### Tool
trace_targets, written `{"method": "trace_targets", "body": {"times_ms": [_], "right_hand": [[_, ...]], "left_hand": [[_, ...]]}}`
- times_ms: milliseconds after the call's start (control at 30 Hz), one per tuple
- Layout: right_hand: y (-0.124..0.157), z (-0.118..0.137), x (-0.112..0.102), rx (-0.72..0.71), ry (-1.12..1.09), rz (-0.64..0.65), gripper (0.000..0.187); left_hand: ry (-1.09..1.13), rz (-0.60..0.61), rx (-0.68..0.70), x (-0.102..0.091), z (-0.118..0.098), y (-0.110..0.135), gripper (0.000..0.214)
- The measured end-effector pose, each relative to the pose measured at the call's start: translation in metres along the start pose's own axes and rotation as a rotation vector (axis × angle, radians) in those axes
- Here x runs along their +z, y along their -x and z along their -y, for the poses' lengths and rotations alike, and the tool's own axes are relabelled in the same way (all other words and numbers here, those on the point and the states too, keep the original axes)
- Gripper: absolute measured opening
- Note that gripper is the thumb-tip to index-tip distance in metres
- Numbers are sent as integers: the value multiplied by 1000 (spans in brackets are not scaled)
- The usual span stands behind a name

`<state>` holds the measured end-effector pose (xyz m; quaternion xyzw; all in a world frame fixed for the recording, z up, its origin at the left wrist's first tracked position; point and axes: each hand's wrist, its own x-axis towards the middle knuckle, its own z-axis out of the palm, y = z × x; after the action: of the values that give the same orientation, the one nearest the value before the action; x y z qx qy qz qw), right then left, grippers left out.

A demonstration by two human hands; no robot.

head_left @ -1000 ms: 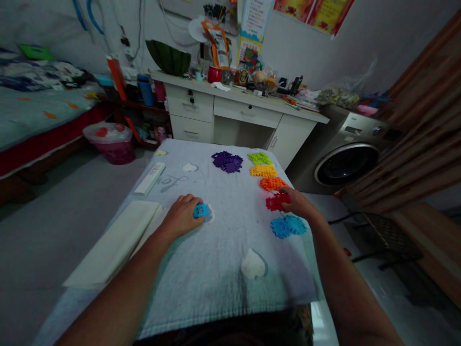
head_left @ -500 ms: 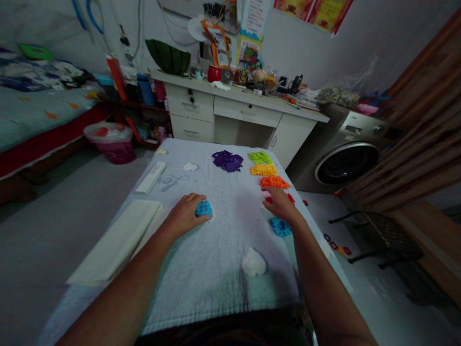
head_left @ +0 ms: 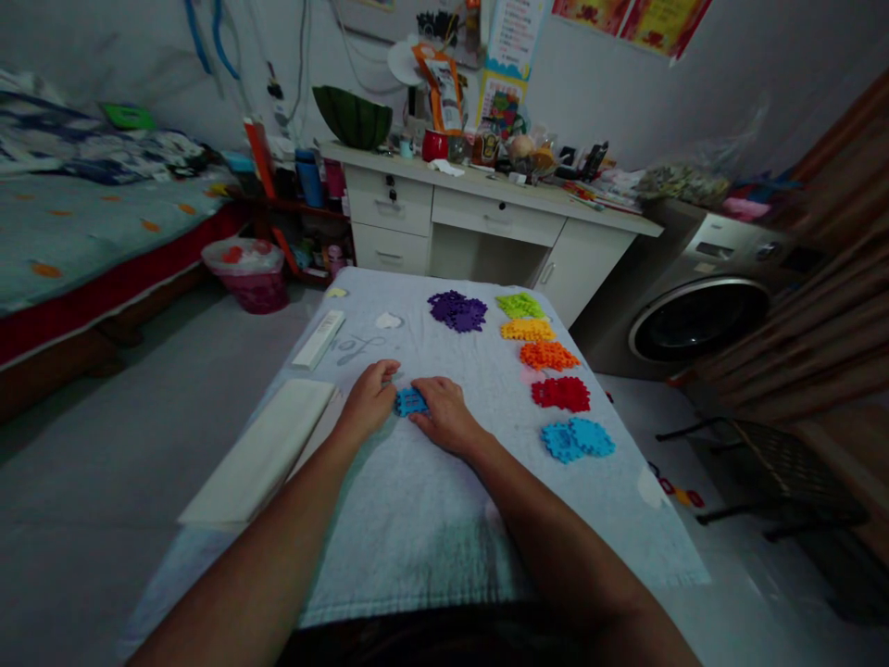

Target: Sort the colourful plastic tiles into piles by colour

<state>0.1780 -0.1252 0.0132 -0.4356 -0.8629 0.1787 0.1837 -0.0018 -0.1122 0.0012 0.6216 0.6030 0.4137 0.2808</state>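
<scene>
Near the middle of the cloth-covered table, both hands are at a small blue interlocking tile (head_left: 409,401) with window-like cutouts. My left hand (head_left: 366,403) is at its left edge, fingers curled and thumb against the tile. My right hand (head_left: 448,414) grips the right side between thumb and fingers, hiding part of it. To the right lie two more blue tiles (head_left: 590,436), overlapping. Beyond them are piles of red tiles (head_left: 561,394), orange tiles (head_left: 548,356), yellow tiles (head_left: 528,330) and green tiles (head_left: 519,305). A purple pile (head_left: 458,311) lies toward the far edge.
A folded cream cloth (head_left: 260,454) and a long white box (head_left: 319,340) lie along the table's left side. Beyond the table stands a cluttered white desk (head_left: 389,206). A washing machine (head_left: 701,287) is at the right, and a pink bin (head_left: 250,278) at the left.
My right hand has moved left from the red pile to the blue tile at my left hand. The red pile is now uncovered. The view has shifted slightly.
</scene>
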Motion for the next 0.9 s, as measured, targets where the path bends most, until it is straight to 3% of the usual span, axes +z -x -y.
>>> {"method": "trace_targets", "body": {"times_ms": [267, 467, 700, 900], "right_hand": [[6, -2, -10, -11, 31, -8, 42], [24, -13, -46, 49, 57, -24, 38], [91, -53, -106, 207, 88, -116, 39], [154, -93, -136, 316, 131, -198, 38]], "left_hand": [[-21, -3, -15, 3, 3, -1, 43], [-207, 51, 117, 4, 6, -1, 44], [-357, 108, 169, 3, 5, -1, 43], [-368, 128, 184, 3, 2, 1, 42]]}}
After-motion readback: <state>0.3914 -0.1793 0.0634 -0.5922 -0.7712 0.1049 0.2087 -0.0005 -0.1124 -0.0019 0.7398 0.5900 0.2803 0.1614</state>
